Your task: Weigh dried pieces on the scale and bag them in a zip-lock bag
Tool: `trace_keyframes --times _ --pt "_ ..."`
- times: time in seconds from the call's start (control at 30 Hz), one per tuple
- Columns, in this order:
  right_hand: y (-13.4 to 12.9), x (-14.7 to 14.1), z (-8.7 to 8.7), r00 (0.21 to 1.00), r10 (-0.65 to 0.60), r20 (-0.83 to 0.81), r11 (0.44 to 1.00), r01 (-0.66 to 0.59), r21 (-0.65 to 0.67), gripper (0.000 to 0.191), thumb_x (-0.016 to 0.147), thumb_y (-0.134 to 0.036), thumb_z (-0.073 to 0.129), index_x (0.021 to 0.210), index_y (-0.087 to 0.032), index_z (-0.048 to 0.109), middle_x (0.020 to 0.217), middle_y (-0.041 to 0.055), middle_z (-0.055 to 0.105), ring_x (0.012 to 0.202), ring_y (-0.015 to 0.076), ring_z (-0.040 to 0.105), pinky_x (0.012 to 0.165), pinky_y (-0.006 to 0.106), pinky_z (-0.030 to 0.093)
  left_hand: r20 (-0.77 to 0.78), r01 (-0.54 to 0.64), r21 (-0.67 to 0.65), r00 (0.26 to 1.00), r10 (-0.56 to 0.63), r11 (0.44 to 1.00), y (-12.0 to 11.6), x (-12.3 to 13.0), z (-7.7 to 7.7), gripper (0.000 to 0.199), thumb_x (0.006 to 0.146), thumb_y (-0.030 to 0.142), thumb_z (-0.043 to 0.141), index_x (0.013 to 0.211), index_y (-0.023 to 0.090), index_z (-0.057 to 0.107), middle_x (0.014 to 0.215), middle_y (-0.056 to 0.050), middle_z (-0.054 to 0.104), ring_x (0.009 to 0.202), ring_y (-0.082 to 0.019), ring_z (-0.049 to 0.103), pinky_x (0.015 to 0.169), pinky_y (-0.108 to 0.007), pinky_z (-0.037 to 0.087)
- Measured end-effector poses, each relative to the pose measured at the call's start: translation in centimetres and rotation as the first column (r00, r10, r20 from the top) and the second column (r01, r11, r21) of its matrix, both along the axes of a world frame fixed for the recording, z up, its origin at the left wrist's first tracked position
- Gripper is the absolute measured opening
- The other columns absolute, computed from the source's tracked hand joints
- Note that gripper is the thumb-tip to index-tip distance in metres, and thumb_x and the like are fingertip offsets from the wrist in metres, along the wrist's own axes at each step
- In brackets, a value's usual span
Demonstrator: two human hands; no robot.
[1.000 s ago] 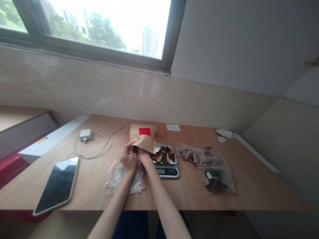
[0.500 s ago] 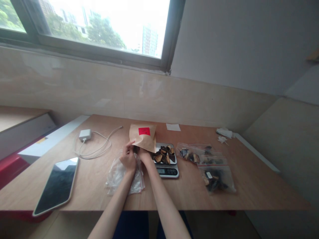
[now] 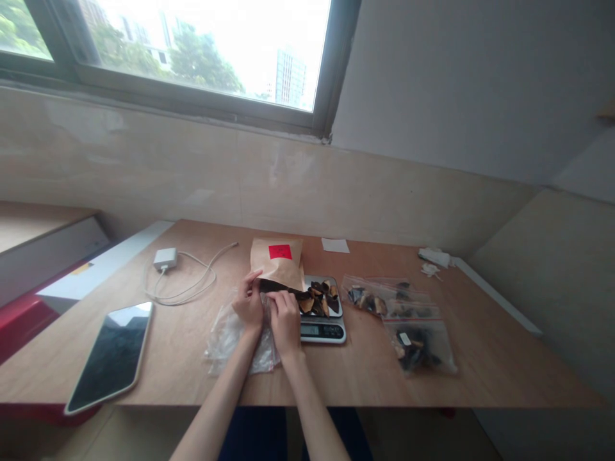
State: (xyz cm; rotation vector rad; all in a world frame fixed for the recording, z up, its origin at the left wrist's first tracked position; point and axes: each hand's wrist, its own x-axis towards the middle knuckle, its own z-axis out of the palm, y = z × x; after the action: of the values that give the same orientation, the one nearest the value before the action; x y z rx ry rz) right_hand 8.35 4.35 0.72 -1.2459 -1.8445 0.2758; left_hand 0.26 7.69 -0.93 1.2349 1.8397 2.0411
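From the head cam, the left hand and right hand are both pinching the lower edge of a kraft paper bag with a red label, fingers clenched on it. The bag is sitting just beside a digital scale piled with dark dried pieces, mid-surface near the back edge, and a clear plastic bag is lying under the hands.

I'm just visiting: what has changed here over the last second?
The right hand has moved down and toward the person, away from under the kraft paper bag, and now sits at its lower edge. The bag has settled slightly lower. The left hand stays at the bag's left corner; the digital scale stayed put.
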Motion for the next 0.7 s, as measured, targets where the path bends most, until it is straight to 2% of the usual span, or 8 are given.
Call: trace_keyframes --times 0.13,0.23,0.33,0.43,0.53,0.7 --pt "-2.1 2.3 0.2 0.952 0.024 -0.304 1.0 -0.017 0.023 0.021 0.09 -0.023 0.04 0.094 -0.021 0.061 0.091 0.0056 0.064 0.087 0.0177 0.058 0.081 0.03 0.047 0.02 0.004 0.009 1.0 -0.004 1.0 0.0 0.0 -0.1 0.021 0.084 0.029 0.046 0.094 0.023 0.064 0.1 -0.003 0.068 0.083 -0.014 0.063 0.065 -0.023 0.048" --pt "-2.7 5.1 0.2 0.888 -0.089 -0.452 0.996 0.085 -0.029 0.019 0.086 -0.029 0.047 0.093 -0.019 0.061 0.09 0.0074 0.065 0.082 0.0186 0.061 0.076 0.032 0.049 0.032 -0.002 -0.002 0.999 0.002 1.0 0.0 0.0 0.0 0.021 0.083 0.03 0.048 0.093 0.023 0.065 0.1 -0.003 0.068 0.08 -0.013 0.063 0.064 -0.023 0.048" --pt "-2.4 8.6 -0.3 0.782 -0.232 -0.578 0.973 0.194 -0.127 0.023 0.081 -0.034 0.053 0.092 -0.016 0.061 0.088 0.0095 0.066 0.078 0.0195 0.063 0.072 0.033 0.051 0.023 0.004 -0.009 1.0 -0.004 1.0 -0.1 0.0 0.1 0.021 0.083 0.031 0.049 0.093 0.022 0.065 0.1 -0.004 0.068 0.077 -0.013 0.063 0.063 -0.023 0.047" --pt "-1.7 11.7 -1.1 0.713 -0.294 -0.637 0.953 0.266 -0.142 0.025 0.076 -0.034 0.057 0.092 -0.015 0.059 0.089 0.011 0.067 0.08 0.02 0.064 0.074 0.034 0.051 0.017 0.009 -0.012 1.0 -0.009 1.0 -0.1 0.0 0.1 0.022 0.083 0.031 0.049 0.094 0.021 0.065 0.1 -0.004 0.067 0.075 -0.012 0.062 0.063 -0.022 0.048" --pt "-1.1 13.5 -1.8 0.733 -0.268 -0.626 0.961 0.246 -0.123 0.025 0.074 -0.033 0.058 0.09 -0.015 0.06 0.087 0.0105 0.067 0.079 0.0199 0.064 0.073 0.034 0.052 0.017 -0.001 -0.017 1.0 0.001 1.0 0.0 -0.1 -0.1 0.022 0.083 0.032 0.048 0.093 0.022 0.065 0.099 -0.003 0.068 0.07 -0.012 0.063 0.06 -0.022 0.047" --pt "-0.7 13.9 -2.1 0.849 -0.227 -0.477 0.974 0.202 -0.104 0.019 0.076 -0.032 0.055 0.084 -0.016 0.063 0.083 0.0085 0.067 0.072 0.0185 0.063 0.068 0.033 0.052 0.009 -0.004 -0.022 1.0 0.004 1.0 0.1 -0.2 -0.3 0.022 0.083 0.031 0.048 0.093 0.023 0.065 0.098 -0.003 0.068 0.07 -0.012 0.063 0.06 -0.021 0.047"
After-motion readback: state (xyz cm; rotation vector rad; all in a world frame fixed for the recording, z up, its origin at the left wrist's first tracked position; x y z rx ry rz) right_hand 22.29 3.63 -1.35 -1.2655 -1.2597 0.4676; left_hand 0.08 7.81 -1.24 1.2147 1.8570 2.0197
